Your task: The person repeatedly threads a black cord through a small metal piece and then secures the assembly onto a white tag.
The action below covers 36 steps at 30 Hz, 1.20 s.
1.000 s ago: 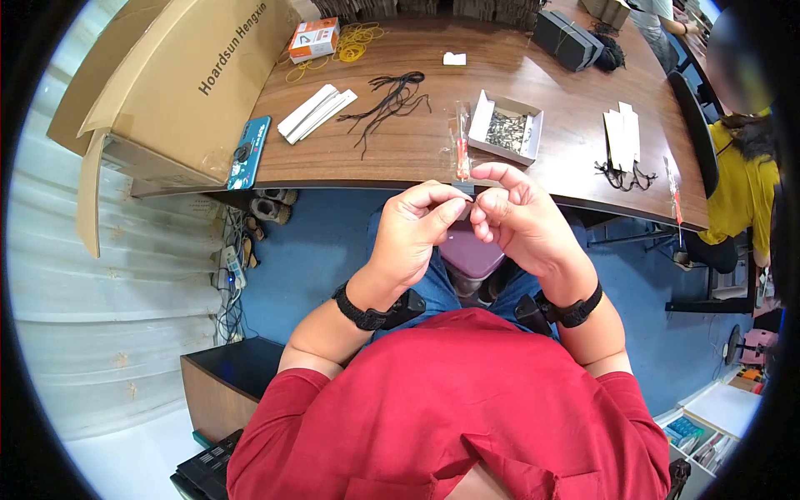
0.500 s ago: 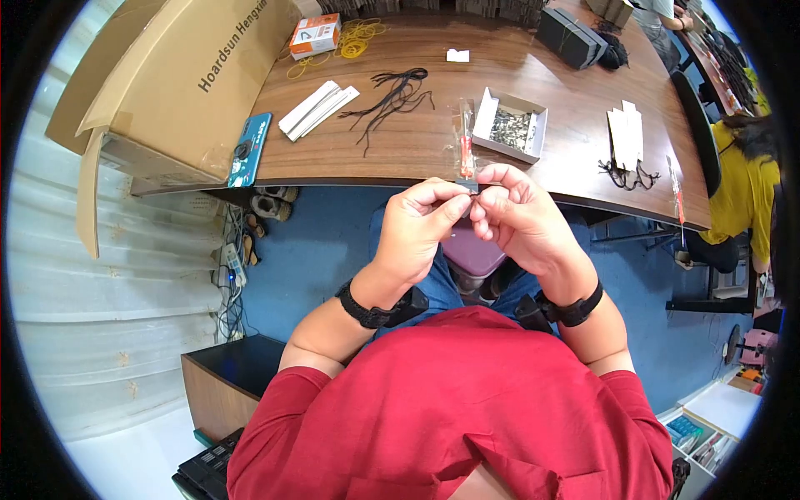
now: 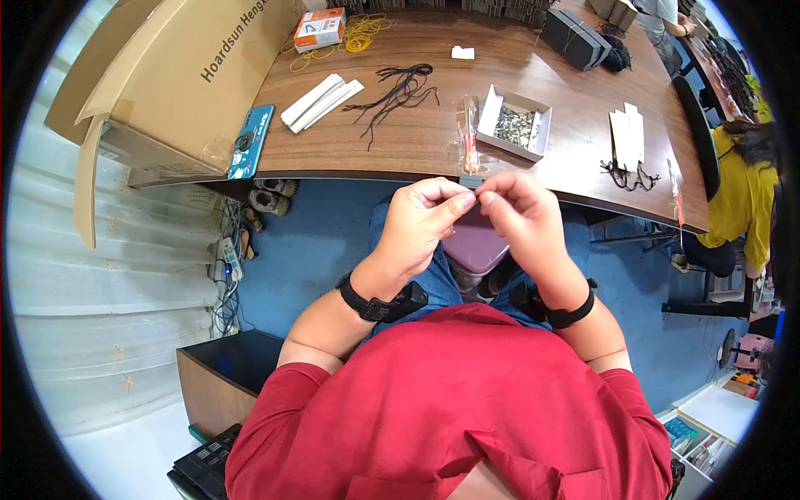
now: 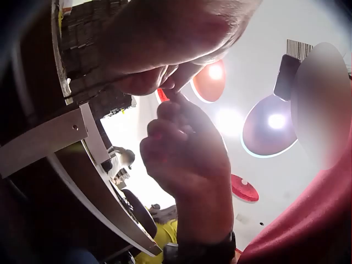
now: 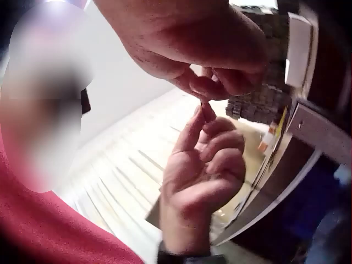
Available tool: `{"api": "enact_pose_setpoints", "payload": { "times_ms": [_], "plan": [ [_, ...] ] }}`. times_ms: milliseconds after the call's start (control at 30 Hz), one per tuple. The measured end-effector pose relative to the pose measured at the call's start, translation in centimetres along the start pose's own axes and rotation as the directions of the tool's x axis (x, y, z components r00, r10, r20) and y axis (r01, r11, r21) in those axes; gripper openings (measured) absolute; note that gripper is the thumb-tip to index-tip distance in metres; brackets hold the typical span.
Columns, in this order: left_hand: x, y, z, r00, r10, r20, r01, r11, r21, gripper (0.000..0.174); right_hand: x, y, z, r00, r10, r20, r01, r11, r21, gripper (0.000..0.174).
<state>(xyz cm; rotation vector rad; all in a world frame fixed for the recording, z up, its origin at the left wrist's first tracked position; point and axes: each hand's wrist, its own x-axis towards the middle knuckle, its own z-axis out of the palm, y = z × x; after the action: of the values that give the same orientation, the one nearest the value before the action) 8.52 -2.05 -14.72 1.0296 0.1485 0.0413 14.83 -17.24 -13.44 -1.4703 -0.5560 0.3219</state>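
Note:
My left hand and right hand meet fingertip to fingertip just short of the table's front edge. Between thumb and forefinger each hand pinches a thin dark cord, most of it hidden by the fingertips. The left hand's other fingers curl loosely in the right wrist view, and the right hand's fingers are bent in the left wrist view. Beyond the fingertips, a small grey piece shows at the table edge. Close behind it lie a clear packet with a red item and an open white box of small metal pieces.
On the table lie black cords, white strips, and white tags with black cords. A cardboard box, blue package, and orange-white box with yellow bands are at left. Someone in yellow sits at right.
The right hand has turned and its raised fingers have folded in toward the left fingertips. The left hand stays nearly in place. The head view has shifted slightly.

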Motion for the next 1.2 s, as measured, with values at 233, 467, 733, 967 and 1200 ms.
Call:
{"api": "enact_pose_setpoints", "payload": {
  "times_ms": [233, 467, 733, 967, 1200],
  "plan": [
    [0.0, 0.7, 0.1, 0.999, -0.008, 0.044, 0.015, 0.990, -0.144, 0.009, -0.8, 0.1, 0.8, 0.966, 0.209, 0.152, -0.254, 0.867, 0.428, 0.026],
    [-0.1, 2.9, -0.3, 0.996, 0.078, -0.039, -0.084, 0.979, -0.188, 0.007, -2.0, 2.8, -0.1, 0.708, 0.495, 0.504, -0.588, 0.808, 0.032, 0.011],
    [0.0, 4.2, -4.9, 0.945, 0.229, -0.234, -0.235, 0.972, 0.006, 0.007, -3.2, 2.7, -6.1, 0.822, 0.490, 0.292, -0.460, 0.872, -0.167, 0.010],
    [0.1, 2.5, -5.2, 0.944, 0.202, -0.261, -0.190, 0.979, 0.071, 0.007, -4.0, 0.8, -5.3, 0.921, 0.350, 0.168, -0.301, 0.917, -0.262, 0.013],
    [0.0, 2.1, -5.5, 0.895, 0.303, -0.328, -0.225, 0.941, 0.253, 0.007, -3.2, -1.5, -5.6, 0.906, 0.423, 0.003, -0.345, 0.745, -0.570, 0.010]
  ]
}}
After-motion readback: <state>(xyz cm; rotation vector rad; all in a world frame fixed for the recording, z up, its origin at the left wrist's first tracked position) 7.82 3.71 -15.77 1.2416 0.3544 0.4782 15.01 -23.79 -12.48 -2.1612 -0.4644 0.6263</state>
